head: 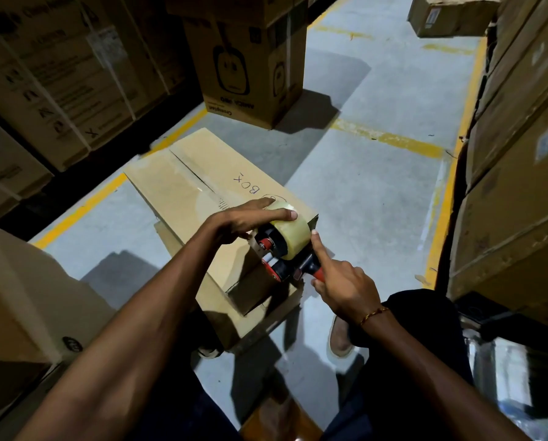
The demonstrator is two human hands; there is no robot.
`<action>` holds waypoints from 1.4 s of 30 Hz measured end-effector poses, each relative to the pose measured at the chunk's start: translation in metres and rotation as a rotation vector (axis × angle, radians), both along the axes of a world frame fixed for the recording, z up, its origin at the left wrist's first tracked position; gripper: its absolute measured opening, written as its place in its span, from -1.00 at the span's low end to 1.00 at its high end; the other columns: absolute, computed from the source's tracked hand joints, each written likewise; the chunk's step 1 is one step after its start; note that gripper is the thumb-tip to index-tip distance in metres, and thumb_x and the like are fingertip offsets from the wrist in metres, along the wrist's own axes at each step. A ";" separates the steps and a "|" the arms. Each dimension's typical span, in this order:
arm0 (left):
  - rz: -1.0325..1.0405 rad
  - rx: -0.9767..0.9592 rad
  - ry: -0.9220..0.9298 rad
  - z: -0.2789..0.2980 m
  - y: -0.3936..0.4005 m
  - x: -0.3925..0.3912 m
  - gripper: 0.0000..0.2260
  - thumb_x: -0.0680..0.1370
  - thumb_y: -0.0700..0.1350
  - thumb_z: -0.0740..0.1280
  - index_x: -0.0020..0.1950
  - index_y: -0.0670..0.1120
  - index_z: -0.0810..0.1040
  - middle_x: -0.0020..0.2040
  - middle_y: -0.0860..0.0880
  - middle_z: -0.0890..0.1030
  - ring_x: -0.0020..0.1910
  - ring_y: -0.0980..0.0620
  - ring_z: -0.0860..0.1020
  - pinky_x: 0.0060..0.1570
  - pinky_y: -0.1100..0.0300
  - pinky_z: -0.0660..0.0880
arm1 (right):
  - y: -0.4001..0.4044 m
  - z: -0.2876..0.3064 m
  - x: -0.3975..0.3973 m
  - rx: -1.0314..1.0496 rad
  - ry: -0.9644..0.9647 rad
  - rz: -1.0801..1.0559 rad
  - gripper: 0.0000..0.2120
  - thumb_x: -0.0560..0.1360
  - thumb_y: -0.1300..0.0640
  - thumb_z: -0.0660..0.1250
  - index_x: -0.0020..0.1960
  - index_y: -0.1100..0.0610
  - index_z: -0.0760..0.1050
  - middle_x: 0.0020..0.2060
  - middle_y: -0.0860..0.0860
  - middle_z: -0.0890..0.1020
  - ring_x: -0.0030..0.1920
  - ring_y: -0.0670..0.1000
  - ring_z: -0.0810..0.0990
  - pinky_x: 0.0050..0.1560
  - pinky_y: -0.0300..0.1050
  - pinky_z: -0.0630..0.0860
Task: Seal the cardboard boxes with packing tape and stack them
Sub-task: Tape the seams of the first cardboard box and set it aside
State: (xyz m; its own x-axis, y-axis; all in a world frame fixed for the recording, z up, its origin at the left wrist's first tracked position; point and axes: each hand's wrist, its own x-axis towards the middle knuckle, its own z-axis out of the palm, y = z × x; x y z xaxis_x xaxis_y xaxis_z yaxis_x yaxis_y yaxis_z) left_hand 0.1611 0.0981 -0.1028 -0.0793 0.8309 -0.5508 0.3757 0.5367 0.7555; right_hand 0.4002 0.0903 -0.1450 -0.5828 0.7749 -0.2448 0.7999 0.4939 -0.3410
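A long flat cardboard box point(189, 192) lies on the grey floor in front of me, with "BOX" handwritten on its top and its centre seam running lengthwise. At its near right corner sits a red and black tape dispenser point(283, 261) carrying a roll of clear packing tape point(290, 232). My left hand point(250, 219) lies over the roll, fingers stretched across its top. My right hand point(339, 284) grips the dispenser's red handle, with the index finger pointing up against the roll's side.
A tall printed carton point(250, 68) stands beyond the box. Stacked cartons point(59, 78) line the left, and more cartons point(520, 154) line the right. Another box point(27, 297) sits at my near left. Yellow floor lines point(387, 136) mark the aisle. My shoe point(337, 340) is below the dispenser.
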 end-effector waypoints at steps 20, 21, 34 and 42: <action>0.000 0.213 0.580 -0.090 -0.042 0.003 -0.55 0.63 0.03 0.32 0.47 -0.15 0.44 0.53 -0.21 0.31 0.52 -0.18 0.23 0.47 0.06 0.17 | 0.026 -0.026 0.052 0.064 0.075 -0.148 -0.11 0.55 -0.01 0.31 0.59 -0.35 -0.24 0.01 0.17 0.61 0.03 0.30 0.57 -0.12 0.03 0.33; -0.058 0.203 0.646 -0.096 -0.045 0.005 -0.48 0.60 0.08 0.37 0.49 -0.11 0.41 0.55 -0.20 0.24 0.54 -0.18 0.16 0.49 0.04 0.13 | 0.027 -0.025 0.054 0.064 0.081 -0.167 -0.11 0.55 0.00 0.32 0.61 -0.33 -0.22 0.01 0.19 0.61 0.04 0.30 0.56 -0.12 0.04 0.32; -0.051 0.302 1.113 -0.117 -0.023 0.024 -0.55 0.63 0.32 0.05 0.24 0.00 0.43 0.29 -0.16 0.38 0.23 -0.17 0.35 0.20 -0.07 0.36 | 0.039 -0.012 0.050 0.090 0.215 -0.277 -0.18 0.57 0.01 0.35 0.63 -0.28 -0.08 -0.19 0.14 0.48 0.00 0.32 0.53 -0.17 0.04 0.27; -0.186 0.332 1.172 -0.127 -0.016 0.015 -0.56 0.55 0.30 0.27 0.22 0.00 0.41 0.32 -0.14 0.39 0.35 -0.17 0.32 0.24 -0.15 0.31 | 0.051 -0.008 0.039 0.068 0.280 -0.323 -0.15 0.55 -0.06 0.35 0.57 -0.43 -0.16 -0.19 0.17 0.55 -0.13 0.27 0.50 -0.17 0.03 0.33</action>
State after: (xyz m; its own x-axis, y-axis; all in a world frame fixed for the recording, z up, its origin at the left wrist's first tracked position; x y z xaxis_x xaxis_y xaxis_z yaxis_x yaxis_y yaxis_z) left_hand 0.1758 0.0817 -0.2297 -0.2489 0.9684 0.0133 0.9685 0.2489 0.0001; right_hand 0.4396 0.1412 -0.1530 -0.3442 0.9374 -0.0537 0.7982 0.2620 -0.5425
